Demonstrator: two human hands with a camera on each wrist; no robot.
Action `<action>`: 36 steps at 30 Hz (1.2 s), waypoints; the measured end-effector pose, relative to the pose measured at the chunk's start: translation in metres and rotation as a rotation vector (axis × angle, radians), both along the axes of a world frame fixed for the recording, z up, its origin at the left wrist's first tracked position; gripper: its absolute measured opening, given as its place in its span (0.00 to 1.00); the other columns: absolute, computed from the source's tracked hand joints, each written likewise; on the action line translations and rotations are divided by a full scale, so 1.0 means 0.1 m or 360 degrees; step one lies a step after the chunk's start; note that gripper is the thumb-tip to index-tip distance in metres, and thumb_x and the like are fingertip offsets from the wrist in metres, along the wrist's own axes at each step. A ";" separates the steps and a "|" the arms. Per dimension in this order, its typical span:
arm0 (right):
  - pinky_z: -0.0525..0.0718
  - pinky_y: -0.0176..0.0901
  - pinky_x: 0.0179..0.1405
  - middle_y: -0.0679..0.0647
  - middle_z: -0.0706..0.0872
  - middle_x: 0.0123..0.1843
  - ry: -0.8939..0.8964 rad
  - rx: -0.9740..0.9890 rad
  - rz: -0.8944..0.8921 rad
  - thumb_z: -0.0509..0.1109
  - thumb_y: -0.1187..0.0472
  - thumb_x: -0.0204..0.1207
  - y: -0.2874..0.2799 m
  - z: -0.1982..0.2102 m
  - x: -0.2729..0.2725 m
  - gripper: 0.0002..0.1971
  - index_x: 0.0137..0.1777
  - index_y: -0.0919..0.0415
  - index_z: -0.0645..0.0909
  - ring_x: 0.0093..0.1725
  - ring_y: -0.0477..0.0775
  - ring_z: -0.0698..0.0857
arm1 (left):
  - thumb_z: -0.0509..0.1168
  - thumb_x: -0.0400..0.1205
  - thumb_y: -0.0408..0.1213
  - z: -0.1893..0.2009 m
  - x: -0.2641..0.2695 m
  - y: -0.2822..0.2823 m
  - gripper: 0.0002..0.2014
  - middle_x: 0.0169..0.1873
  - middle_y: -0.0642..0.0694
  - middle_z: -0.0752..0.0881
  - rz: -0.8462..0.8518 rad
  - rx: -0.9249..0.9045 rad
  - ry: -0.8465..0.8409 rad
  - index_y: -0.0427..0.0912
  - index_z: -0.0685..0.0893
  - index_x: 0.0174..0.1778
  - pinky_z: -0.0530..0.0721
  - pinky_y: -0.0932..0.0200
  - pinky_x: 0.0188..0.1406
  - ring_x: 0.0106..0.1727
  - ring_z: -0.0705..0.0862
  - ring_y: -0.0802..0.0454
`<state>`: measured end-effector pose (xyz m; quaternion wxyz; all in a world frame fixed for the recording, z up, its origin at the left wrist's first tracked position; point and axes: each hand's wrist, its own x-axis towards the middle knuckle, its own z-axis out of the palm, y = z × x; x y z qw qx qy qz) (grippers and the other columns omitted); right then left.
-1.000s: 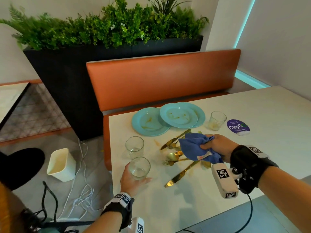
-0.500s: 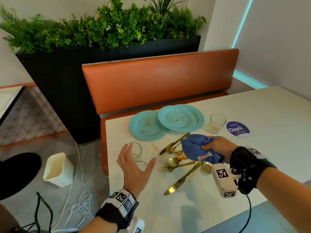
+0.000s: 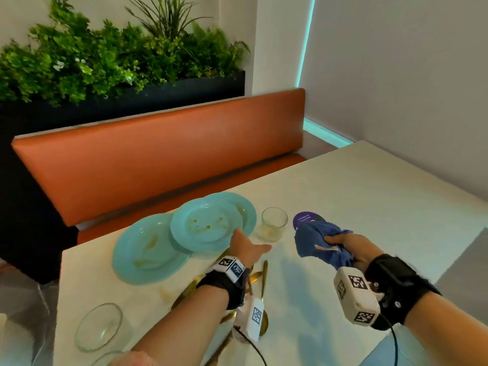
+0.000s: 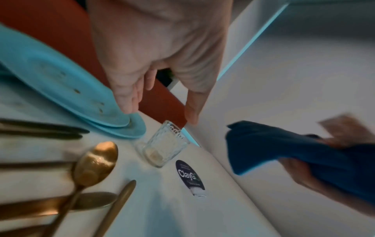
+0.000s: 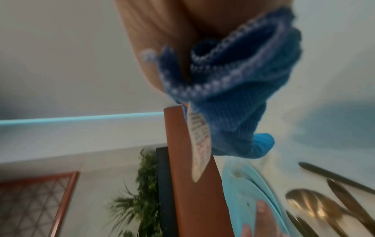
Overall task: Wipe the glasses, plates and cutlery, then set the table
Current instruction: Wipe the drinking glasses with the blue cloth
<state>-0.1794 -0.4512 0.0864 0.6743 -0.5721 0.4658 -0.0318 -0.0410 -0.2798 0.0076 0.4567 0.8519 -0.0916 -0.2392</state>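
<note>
Three dirty turquoise plates overlap at the table's far left; the top plate point(image 3: 208, 225) point(image 4: 61, 83) lies over the other two. My left hand point(image 3: 250, 243) point(image 4: 160, 112) is open with straight fingers point(image 4: 129, 99) point(image 5: 261, 214) at this plate's near rim; contact is unclear. A small soiled glass point(image 3: 273, 224) point(image 4: 164, 146) stands just right of the plates, near my thumb. My right hand point(image 3: 340, 243) grips a bunched blue cloth point(image 3: 317, 241) point(image 5: 233, 96) above the table, right of that glass. Gold cutlery point(image 3: 260, 276), including a spoon point(image 4: 95, 162), lies under my left wrist.
Two clear glasses stand at the near left edge, one point(image 3: 99, 326) whole in view. A purple sticker point(image 3: 307, 219) point(image 4: 188, 174) lies behind the cloth. An orange bench point(image 3: 158, 159) and a black planter point(image 3: 184, 85) run behind the white table point(image 3: 369, 196).
My left hand let go of the near glass and moved forward and right to the plates. My right hand carried the cloth off the cutlery, up and to the right.
</note>
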 end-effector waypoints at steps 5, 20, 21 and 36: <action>0.74 0.33 0.09 0.62 0.80 0.29 0.0136 0.0212 -0.0036 0.58 0.66 0.83 -0.63 -0.08 0.01 0.11 0.55 0.75 0.75 0.22 0.58 0.77 | 0.81 0.64 0.39 -0.31 0.26 -0.59 0.56 0.80 0.39 0.62 0.0044 0.0013 0.0122 0.34 0.52 0.81 0.64 0.50 0.79 0.80 0.63 0.43; 0.71 0.31 0.13 0.63 0.83 0.25 -0.0208 0.0576 -0.0051 0.60 0.67 0.82 -0.95 -0.18 0.27 0.05 0.49 0.64 0.78 0.12 0.50 0.74 | 0.81 0.60 0.33 -0.63 0.37 -1.15 0.41 0.67 0.41 0.80 0.0029 -0.0142 -0.0233 0.36 0.74 0.70 0.73 0.60 0.62 0.68 0.78 0.44; 0.72 0.33 0.14 0.63 0.82 0.27 -0.0275 0.0317 0.0008 0.61 0.70 0.81 -0.90 -0.14 0.28 0.06 0.51 0.64 0.79 0.14 0.50 0.75 | 0.81 0.56 0.37 -0.57 0.34 -1.15 0.40 0.62 0.40 0.82 -0.0031 -0.0165 -0.0330 0.35 0.78 0.66 0.74 0.59 0.61 0.64 0.80 0.42; 0.73 0.45 0.65 0.62 0.82 0.63 0.0577 -0.1791 0.1856 0.57 0.69 0.81 0.31 0.10 0.07 0.16 0.67 0.67 0.76 0.58 0.60 0.80 | 0.78 0.59 0.46 -0.14 -0.36 -0.67 0.37 0.58 0.57 0.77 -0.1017 -0.0467 -0.1177 0.43 0.75 0.64 0.71 0.70 0.67 0.61 0.72 0.64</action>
